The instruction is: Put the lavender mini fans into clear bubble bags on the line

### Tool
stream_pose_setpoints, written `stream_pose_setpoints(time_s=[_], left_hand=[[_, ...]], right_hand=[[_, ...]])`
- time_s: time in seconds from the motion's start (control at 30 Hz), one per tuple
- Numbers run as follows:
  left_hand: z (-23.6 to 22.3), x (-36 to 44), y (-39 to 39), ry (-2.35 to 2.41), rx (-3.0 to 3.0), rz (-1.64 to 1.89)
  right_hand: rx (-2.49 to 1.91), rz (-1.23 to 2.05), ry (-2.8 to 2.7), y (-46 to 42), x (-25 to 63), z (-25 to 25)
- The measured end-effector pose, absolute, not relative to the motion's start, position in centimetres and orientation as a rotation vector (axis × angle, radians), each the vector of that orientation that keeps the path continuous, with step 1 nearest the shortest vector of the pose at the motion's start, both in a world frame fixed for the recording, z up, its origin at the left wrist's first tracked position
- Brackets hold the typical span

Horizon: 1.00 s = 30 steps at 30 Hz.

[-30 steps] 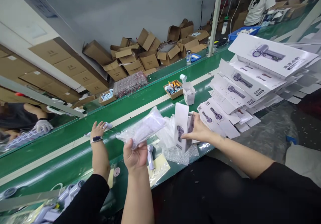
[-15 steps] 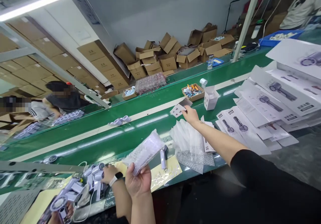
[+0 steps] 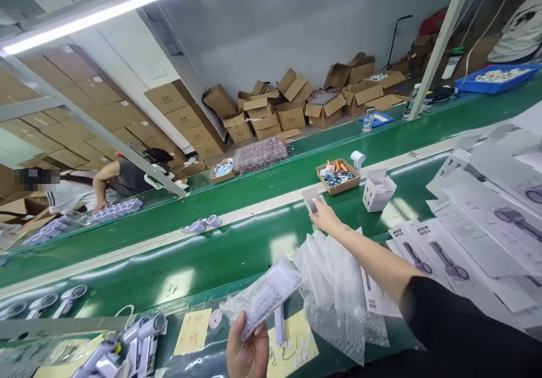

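We have our left grip (image 3: 248, 347) clenched on a bubble-wrapped pouch (image 3: 273, 296) at six o'clock, above the bench (image 3: 214, 351), while our right grip (image 3: 324, 215) pinches a small carton (image 3: 310, 200) at the pouch's one o'clock, with clear bubble bags (image 3: 330, 288) at its three o'clock

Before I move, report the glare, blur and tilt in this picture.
Head view: the fluorescent tube light burns out white; head view: pale glare patches mark the green conveyor belt; head view: the carton in the right hand looks slightly soft; head view: the metal post leans.
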<state>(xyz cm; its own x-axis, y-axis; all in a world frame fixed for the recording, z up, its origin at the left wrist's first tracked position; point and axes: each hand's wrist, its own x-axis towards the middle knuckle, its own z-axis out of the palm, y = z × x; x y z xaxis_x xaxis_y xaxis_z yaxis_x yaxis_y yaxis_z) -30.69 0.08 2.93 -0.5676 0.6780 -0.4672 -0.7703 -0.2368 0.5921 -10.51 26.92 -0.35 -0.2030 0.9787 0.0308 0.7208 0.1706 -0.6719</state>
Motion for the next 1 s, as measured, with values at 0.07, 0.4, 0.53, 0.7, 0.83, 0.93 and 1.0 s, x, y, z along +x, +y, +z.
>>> stream_pose_setpoints(time_s=[0.07,0.4,0.53,0.7,0.83,0.93,1.0], left_hand=[[2.8,-30.6,2.1,1.046,-0.134,1.91],[2.2,-23.6,21.9,1.196,0.244,1.743],[2.1,-20.4,27.0,1.418,0.536,1.67],[1.9,-18.9,27.8,2.2,1.401,1.234],[1.4,-15.7,29.2,2.396,1.81,0.693],[1.7,-13.1,31.0,2.341,1.939,0.432],[2.3,-12.2,31.9,2.276,1.977,0.399]], right_hand=[[-1.428,0.661,-2.075,28.2,-7.6,0.1],[-0.891,0.998,-2.376,37.8,-1.3,-6.8],[-0.872,0.953,-2.202,37.6,-2.0,-8.6],[-0.842,0.958,-2.177,37.1,-2.5,-9.1],[-0.751,0.87,-2.184,36.4,-3.1,-9.1],[-0.708,0.838,-2.147,36.3,-2.8,-9.3],[-0.725,0.846,-2.116,36.3,-2.2,-9.4]])
